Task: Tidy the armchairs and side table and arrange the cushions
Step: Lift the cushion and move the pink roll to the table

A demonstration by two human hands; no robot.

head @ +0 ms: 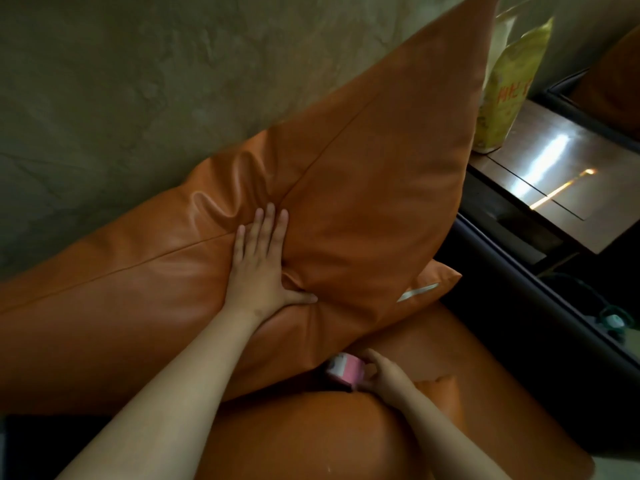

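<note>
Cushion: large orange leather-look cushion (363,188) with a stitched seam down its middle, standing on one corner, its top corner pointing to 1 o'clock; it leans back against the grey-green wall (138,81) and rests on the armchair.
Second cushion: same orange, lying along the wall at 9 o'clock (104,289), touching the first where the surface creases.
Label: small white tag (417,292) near the leaning cushion's 4 o'clock corner.
Left hand: (261,265) flat on the leaning cushion, fingers spread, thumb pressing a dent into it.
Right hand: (384,377) at 6 o'clock, fingers curled around a small pink-and-white carton (344,370) just under the cushion's lower edge.
Seat: orange armchair seat (311,438) beneath both hands.
Side table: brown, glossy (571,174) at 3 o'clock, beside the chair.
On the table: yellow bag with red lettering (502,95), upright, partly hidden behind the cushion's edge.
</note>
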